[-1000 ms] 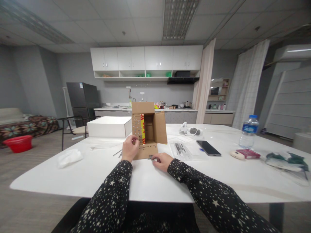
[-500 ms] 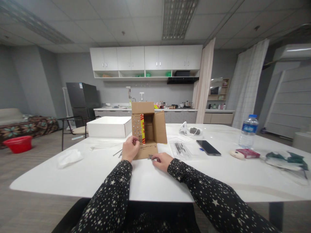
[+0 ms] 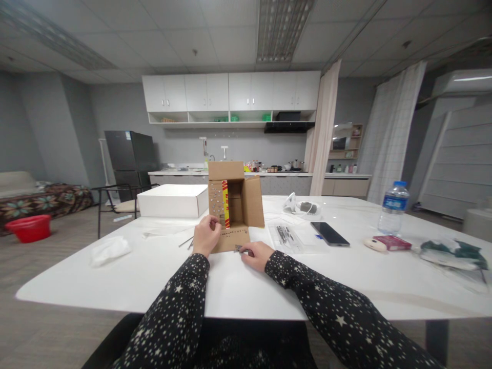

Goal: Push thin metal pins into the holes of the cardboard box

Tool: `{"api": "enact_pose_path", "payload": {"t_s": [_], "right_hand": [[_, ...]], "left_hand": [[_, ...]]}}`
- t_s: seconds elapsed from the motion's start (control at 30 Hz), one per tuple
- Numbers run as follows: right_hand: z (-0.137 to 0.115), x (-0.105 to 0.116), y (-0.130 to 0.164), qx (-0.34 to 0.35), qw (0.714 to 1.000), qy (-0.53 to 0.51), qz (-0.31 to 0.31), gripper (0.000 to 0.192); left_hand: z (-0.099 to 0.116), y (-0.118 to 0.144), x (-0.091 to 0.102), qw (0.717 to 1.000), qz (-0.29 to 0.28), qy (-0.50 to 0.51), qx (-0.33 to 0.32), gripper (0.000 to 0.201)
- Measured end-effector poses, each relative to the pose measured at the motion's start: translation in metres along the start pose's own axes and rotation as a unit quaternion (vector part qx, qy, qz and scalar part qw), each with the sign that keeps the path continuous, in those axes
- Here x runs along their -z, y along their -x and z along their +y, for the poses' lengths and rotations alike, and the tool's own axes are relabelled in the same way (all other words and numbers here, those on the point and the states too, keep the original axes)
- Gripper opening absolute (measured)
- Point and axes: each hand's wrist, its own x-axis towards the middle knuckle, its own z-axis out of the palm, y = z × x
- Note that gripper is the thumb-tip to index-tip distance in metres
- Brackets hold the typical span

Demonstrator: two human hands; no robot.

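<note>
Open cardboard box (image 3: 234, 205) lying on its side on the white desk (image 3: 154, 277), both hands at its front edge

The left hand (image 3: 205, 236) is curled, thumb and fingers pinching the left flap, which carries small studs and a red-and-yellow strip; the right hand (image 3: 257, 254) rests low on the desk with its fingertips closed on a small dark piece at the edge of the bottom flap. The box looks light and empty, its corrugated walls fairly stiff but the flaps loose and easy to bend or tear, so I judge the folded edges and corners the firmest hold. A white box (image 3: 172, 200) sits just behind on the left, a phone (image 3: 329, 234) and water bottle (image 3: 392, 207) well apart on the right
</note>
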Motion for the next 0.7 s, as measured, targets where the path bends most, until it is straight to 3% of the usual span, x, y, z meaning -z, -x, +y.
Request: {"api": "enact_pose_path", "payload": {"t_s": [0.4, 0.7], "right_hand": [[-0.0005, 0.0002, 0.0001, 0.001, 1.0, 0.0, 0.002, 0.028], [0.0001, -0.0002, 0.0003, -0.006, 1.0, -0.003, 0.0, 0.028]], "left_hand": [[0.0065, 0.0017, 0.0014, 0.999, -0.037, 0.016, -0.006, 0.015], [0.0066, 0.0012, 0.0016, 0.996, -0.051, 0.069, 0.026, 0.018]]}}
